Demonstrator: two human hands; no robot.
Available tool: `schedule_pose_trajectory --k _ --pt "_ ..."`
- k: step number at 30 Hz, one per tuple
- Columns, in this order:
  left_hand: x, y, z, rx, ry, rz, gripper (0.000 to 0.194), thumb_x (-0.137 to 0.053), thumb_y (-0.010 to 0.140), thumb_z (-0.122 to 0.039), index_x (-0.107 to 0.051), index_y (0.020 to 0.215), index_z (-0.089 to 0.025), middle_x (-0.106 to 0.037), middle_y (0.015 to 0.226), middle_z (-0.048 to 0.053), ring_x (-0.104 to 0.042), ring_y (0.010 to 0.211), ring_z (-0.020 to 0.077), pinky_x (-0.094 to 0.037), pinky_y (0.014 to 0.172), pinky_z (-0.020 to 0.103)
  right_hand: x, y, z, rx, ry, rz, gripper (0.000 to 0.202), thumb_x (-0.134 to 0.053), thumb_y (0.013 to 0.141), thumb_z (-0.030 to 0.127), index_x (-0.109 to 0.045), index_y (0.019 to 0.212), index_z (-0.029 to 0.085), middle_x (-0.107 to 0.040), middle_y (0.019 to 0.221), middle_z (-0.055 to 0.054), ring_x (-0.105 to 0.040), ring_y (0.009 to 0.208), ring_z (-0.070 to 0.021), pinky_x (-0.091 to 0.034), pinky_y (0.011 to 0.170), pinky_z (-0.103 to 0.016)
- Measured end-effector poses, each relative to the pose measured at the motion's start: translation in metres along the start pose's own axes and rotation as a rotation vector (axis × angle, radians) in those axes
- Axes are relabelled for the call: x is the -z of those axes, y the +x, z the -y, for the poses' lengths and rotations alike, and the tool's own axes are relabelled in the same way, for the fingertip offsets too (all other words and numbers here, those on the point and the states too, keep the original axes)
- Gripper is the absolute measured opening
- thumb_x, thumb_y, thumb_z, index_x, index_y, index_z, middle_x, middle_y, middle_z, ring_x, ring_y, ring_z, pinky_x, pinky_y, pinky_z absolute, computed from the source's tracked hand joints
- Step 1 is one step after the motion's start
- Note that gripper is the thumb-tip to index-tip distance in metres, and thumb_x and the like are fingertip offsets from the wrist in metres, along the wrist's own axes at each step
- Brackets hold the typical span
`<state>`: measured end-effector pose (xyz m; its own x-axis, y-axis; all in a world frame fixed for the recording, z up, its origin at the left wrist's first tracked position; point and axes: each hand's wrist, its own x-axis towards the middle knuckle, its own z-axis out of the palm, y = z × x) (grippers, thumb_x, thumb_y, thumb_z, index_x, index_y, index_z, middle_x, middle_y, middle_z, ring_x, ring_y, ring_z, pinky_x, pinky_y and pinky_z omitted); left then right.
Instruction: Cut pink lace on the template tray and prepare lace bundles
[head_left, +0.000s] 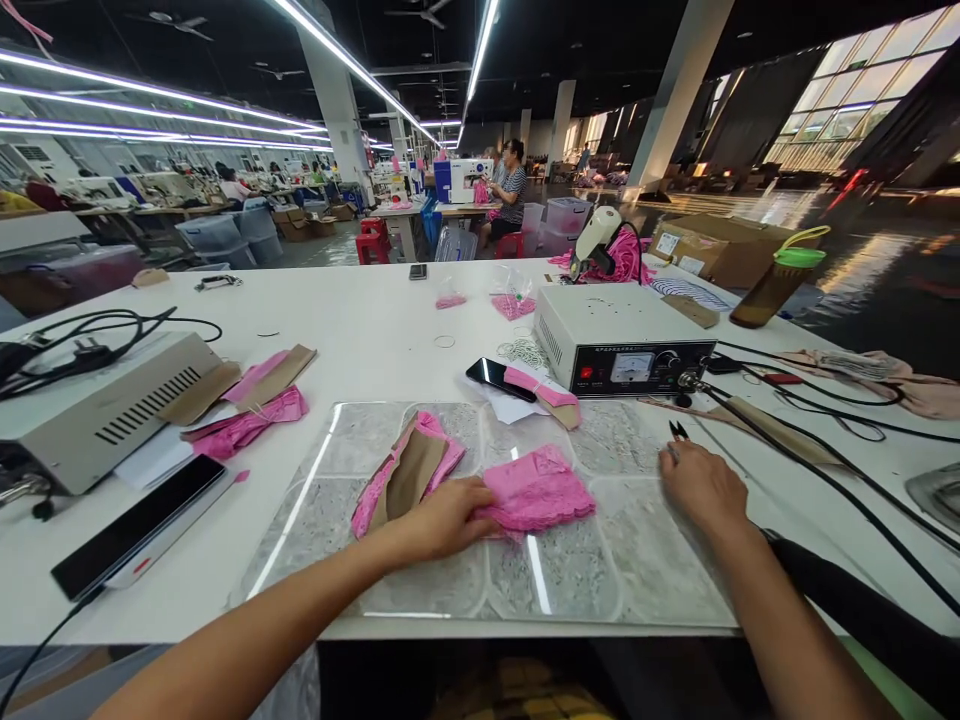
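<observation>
Pink lace fabric (536,490) lies on a clear marbled mat (660,560) in front of me. My left hand (450,515) has its fingers closed on the left edge of this fabric. Just left of that hand rests a brown card piece (411,470) with pink lace (450,450) around it. My right hand (701,485) is at the mat's right side, fingers curled round a small tool with dark pointed tips (678,431), perhaps tweezers; most of it is hidden by the hand.
A grey control box (626,335) with cables stands behind the mat. A phone (491,378) and pink strip (540,385) lie near it. At left are another grey box (112,400), pink pieces (251,420) and a large phone (142,520). A person (513,190) sits farther back.
</observation>
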<state>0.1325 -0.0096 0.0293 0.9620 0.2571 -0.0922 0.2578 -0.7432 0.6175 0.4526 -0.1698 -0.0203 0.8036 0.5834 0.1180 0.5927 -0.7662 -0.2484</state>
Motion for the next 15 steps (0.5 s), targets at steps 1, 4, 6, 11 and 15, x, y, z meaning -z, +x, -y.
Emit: schedule_pose_trajectory --k 1,4,6,11,15 --pt "0.005 0.003 0.001 0.062 -0.101 0.037 0.019 -0.050 0.085 -0.028 -0.058 0.075 -0.014 -0.051 0.073 0.001 -0.048 0.069 0.0125 -0.037 0.064 0.023 0.000 0.001 -0.002 -0.012 0.002 0.004 0.037 -0.038 0.086 0.026 -0.066 0.105 0.012 -0.055 0.123 -0.019 -0.055 0.103 -0.0369 -0.046 0.080 -0.048" --pt "0.020 0.010 0.002 0.197 -0.306 0.136 0.028 -0.049 0.084 -0.036 -0.050 0.066 -0.015 -0.035 0.059 -0.004 -0.031 0.054 0.0086 -0.026 0.052 0.023 0.002 0.002 -0.004 -0.043 -0.010 -0.011 0.038 -0.038 0.086 0.025 -0.063 0.113 0.014 -0.054 0.124 -0.018 -0.050 0.110 -0.0371 -0.045 0.083 -0.045" --pt "0.025 0.013 0.001 0.211 -0.328 0.148 0.030 -0.049 0.082 -0.038 -0.047 0.063 -0.015 -0.031 0.058 -0.004 -0.027 0.053 0.0080 -0.024 0.050 0.023 0.002 0.005 -0.005 -0.081 -0.013 -0.006 0.040 -0.040 0.086 0.026 -0.061 0.116 0.012 -0.056 0.119 -0.022 -0.050 0.110 -0.0398 -0.045 0.082 -0.048" --pt "0.015 0.009 -0.011 0.185 -0.241 0.108 0.025 -0.046 0.082 -0.029 -0.047 0.062 -0.015 -0.035 0.057 -0.004 -0.029 0.053 0.0083 -0.024 0.050 0.023 -0.001 0.017 -0.005 -0.191 0.031 0.058 0.034 -0.044 0.083 0.025 -0.068 0.102 0.010 -0.062 0.102 -0.024 -0.059 0.097 -0.0389 -0.047 0.075 -0.049" --pt "0.004 0.004 -0.021 0.113 -0.011 0.022 0.019 -0.045 0.080 -0.020 -0.060 0.070 -0.013 -0.052 0.062 0.000 -0.039 0.056 0.0096 -0.029 0.055 0.022 -0.001 0.021 -0.006 -0.268 0.113 0.021 0.036 -0.043 0.079 0.019 -0.064 0.107 0.008 -0.060 0.107 -0.024 -0.057 0.101 -0.0380 -0.044 0.082 -0.050"
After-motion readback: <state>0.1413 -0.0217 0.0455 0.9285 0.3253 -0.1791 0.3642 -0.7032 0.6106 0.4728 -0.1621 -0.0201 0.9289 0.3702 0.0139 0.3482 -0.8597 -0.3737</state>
